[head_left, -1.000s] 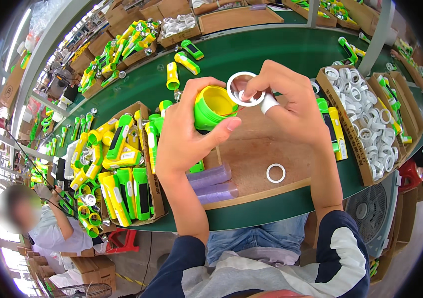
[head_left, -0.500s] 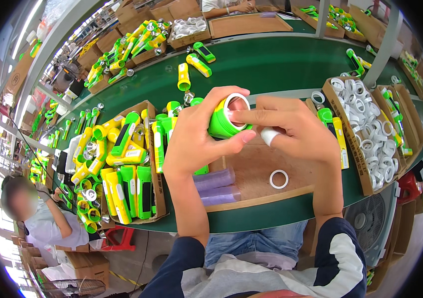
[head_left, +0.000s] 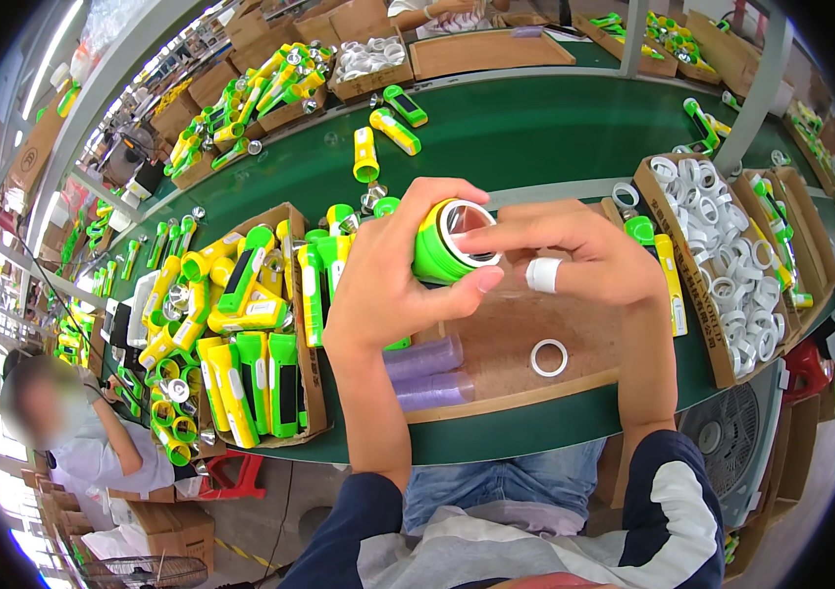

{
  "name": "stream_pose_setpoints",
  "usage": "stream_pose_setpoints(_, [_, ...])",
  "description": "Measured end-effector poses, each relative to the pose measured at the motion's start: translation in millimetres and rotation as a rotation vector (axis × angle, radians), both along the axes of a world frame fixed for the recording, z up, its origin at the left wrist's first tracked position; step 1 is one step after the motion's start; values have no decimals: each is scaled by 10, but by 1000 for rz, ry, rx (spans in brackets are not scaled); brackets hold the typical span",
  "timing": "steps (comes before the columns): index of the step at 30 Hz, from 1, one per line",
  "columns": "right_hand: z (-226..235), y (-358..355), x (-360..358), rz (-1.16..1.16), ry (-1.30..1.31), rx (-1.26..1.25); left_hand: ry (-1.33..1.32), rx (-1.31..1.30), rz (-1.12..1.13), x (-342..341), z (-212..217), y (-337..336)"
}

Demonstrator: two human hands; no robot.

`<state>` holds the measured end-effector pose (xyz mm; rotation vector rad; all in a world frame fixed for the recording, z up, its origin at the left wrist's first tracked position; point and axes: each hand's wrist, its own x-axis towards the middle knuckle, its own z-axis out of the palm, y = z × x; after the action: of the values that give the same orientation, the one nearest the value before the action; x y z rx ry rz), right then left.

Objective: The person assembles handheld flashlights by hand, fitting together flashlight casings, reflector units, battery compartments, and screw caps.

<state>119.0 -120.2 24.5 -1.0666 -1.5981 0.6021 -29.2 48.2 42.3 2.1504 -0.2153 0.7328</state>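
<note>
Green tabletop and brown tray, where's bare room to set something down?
Widest: the green tabletop beyond the right hand, between loose casings at left and far right. Smaller: the brown tray, between the purple rolls and the white ring. Crowded: the casing box at left and the ring box at right.

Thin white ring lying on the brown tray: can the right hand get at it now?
Likely yes: nothing covers the ring, though the right hand is busy at the green-and-yellow cylindrical housing.
</note>
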Motion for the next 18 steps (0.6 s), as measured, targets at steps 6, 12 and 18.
stream_pose_setpoints(6, [114,17,-111,-167,-162,103,-32,18,72,-62,-6,-17])
stream_pose_setpoints(12, [68,-25,-133,-284,-279,103,-75,-21,50,-19,-86,-14])
stream_pose_setpoints(18, [99,-33,-86,-282,-292,91,-56,67,64,12,-65,-31])
